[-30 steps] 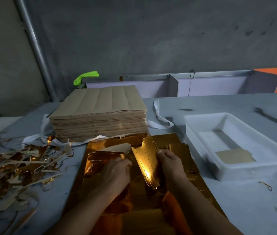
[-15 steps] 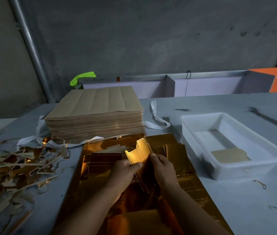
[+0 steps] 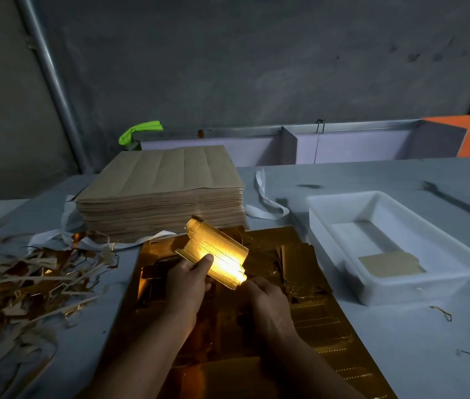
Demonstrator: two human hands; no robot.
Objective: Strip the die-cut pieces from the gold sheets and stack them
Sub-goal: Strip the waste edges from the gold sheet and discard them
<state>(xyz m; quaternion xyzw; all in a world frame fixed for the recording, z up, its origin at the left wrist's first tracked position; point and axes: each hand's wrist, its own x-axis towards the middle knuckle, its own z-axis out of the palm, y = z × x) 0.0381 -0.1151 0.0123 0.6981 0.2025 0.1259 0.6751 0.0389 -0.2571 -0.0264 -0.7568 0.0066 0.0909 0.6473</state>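
A gold die-cut piece (image 3: 216, 253) is lifted above the gold sheet (image 3: 308, 318) that lies on the table in front of me. My left hand (image 3: 186, 283) holds the piece, thumb on its shiny face. My right hand (image 3: 266, 305) is lower, its fingers curled at the piece's near right corner; I cannot see whether they pinch it. A tall stack of brown-backed sheets (image 3: 161, 191) stands behind the gold sheet. One brown-backed piece (image 3: 389, 264) lies in the white tray (image 3: 464, 263) to the right.
A heap of gold and brown waste strips (image 3: 26, 286) covers the table at the left. White strapping bands (image 3: 265, 203) trail from under the tall stack. A few thin scraps (image 3: 441, 312) lie on the grey table near the tray. Low white partitions line the back.
The gold piece has come free of the sheet and risen, now turned flatter and wider in my left hand. My right hand has dropped to its near right corner.
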